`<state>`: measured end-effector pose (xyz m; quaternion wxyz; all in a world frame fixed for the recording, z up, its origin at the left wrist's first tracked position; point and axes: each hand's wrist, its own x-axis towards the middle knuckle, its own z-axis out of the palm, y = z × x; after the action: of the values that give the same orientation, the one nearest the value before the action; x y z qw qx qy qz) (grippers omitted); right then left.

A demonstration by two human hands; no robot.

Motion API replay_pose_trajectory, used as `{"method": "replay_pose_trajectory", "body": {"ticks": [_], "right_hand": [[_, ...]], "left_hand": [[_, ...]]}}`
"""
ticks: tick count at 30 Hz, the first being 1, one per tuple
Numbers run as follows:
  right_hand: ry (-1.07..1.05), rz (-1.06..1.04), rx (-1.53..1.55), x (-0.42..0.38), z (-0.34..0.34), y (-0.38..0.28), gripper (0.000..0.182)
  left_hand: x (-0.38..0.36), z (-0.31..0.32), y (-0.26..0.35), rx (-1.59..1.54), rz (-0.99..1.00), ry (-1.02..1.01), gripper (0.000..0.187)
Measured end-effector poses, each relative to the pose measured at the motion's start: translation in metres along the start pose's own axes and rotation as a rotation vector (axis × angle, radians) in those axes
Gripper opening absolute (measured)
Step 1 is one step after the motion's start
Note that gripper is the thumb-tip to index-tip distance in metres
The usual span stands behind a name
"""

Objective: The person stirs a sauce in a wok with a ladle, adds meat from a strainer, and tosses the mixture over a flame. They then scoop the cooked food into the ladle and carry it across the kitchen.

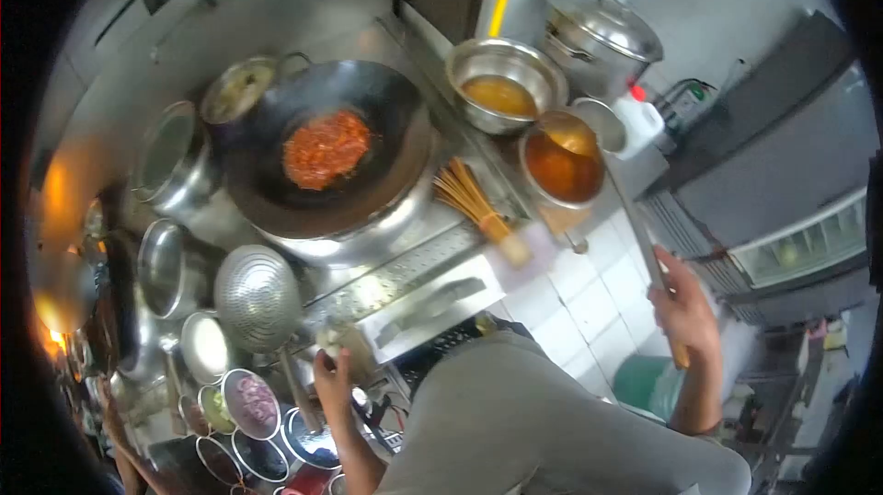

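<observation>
My right hand [685, 302] is closed around the long handle of a ladle [572, 133]. The ladle's bowl is at a metal bowl of orange-red liquid [559, 173], and some liquid shows in it. My left hand [333, 383] is low beside the counter edge, thumb and finger apart. Just beyond its fingertips is a small whitish thing [328, 339], too blurred to name. Nearby lies a perforated strainer [258, 297] with its handle toward me. A black wok [391, 164] on the stove holds a chunky red sauce or paste [326, 149].
A bamboo wok brush [474, 201] lies beside the wok. Behind stand a steel bowl of yellowish liquid [501, 95], a lidded pot [602, 40] and a white jug [636, 122]. Chopped onion fills a bowl [251, 403] at lower left. Flames [57, 339] and another person's arm [118, 426] show at far left.
</observation>
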<state>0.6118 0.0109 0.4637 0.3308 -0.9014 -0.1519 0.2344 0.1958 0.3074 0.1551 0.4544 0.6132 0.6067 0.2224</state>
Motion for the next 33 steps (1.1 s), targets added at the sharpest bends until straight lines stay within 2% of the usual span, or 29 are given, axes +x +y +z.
{"method": "replay_pose_trajectory", "body": {"ticks": [3,5,7,8,11,12,15,16,17,18,19,20,22,23,25,28,31,33], "right_hand": [[-0.011,0.072,0.028,-0.002,0.016,0.005,0.065],[-0.024,0.093,0.029,-0.002,0.018,0.009,0.064],[0.023,0.029,-0.071,-0.011,0.019,0.007,0.063],[0.035,-0.005,-0.128,-0.012,0.018,0.005,0.062],[0.076,-0.217,-0.351,-0.024,0.006,-0.014,0.061],[0.034,-0.252,-0.242,-0.022,0.003,-0.015,0.063],[-0.175,-0.163,0.294,0.007,0.028,-0.043,0.064],[-0.243,-0.097,0.456,0.027,0.049,-0.05,0.062],[-0.43,-0.216,0.555,0.056,0.073,-0.049,0.06],[-0.422,-0.24,0.541,0.082,0.106,-0.04,0.061],[-0.378,-0.347,0.337,0.096,0.136,-0.048,0.065],[-0.449,-0.329,0.461,0.107,0.156,-0.056,0.067],[-0.541,-0.326,0.595,0.121,0.188,-0.07,0.065],[-0.554,-0.348,0.605,0.129,0.198,-0.074,0.062],[-0.581,-0.375,0.576,0.142,0.214,-0.084,0.059],[-0.643,-0.445,0.504,0.188,0.249,-0.098,0.057],[-0.672,-0.263,0.53,0.183,0.266,-0.122,0.06],[-0.815,-0.238,0.581,0.176,0.25,-0.122,0.066]], "left_hand": [[-0.005,0.004,0.022,-0.013,-0.015,-0.041,0.054],[0.001,0.011,0.018,0.089,0.015,0.027,0.052],[0.01,0.019,0.002,0.157,0.098,0.116,0.051],[0.009,0.023,0.002,0.264,0.008,0.17,0.05],[-0.002,0.02,0.015,0.193,0.03,0.194,0.048],[-0.012,0.015,0.038,0.143,0.011,0.22,0.048],[-0.025,0.005,0.061,-0.093,-0.002,0.251,0.048],[-0.011,0.005,0.03,-0.318,-0.121,0.1,0.052],[-0.017,0.0,0.055,-0.713,-0.253,0.013,0.053],[-0.023,-0.002,0.084,-1.111,-0.366,-0.079,0.054],[-0.022,-0.005,0.088,-1.246,-0.325,-0.204,0.056],[-0.016,-0.006,0.087,-1.373,-0.264,-0.33,0.058],[-0.012,0.002,0.091,-1.572,-0.317,-0.387,0.058],[-0.015,0.006,0.11,-1.586,-0.324,-0.345,0.054],[-0.001,0.022,0.112,-1.477,-0.206,-0.34,0.053],[0.02,0.032,0.134,-1.345,-0.276,-0.276,0.049],[0.051,0.044,0.15,-1.321,-0.312,-0.364,0.052],[0.068,0.053,0.162,-1.251,-0.352,-0.39,0.063]]}}
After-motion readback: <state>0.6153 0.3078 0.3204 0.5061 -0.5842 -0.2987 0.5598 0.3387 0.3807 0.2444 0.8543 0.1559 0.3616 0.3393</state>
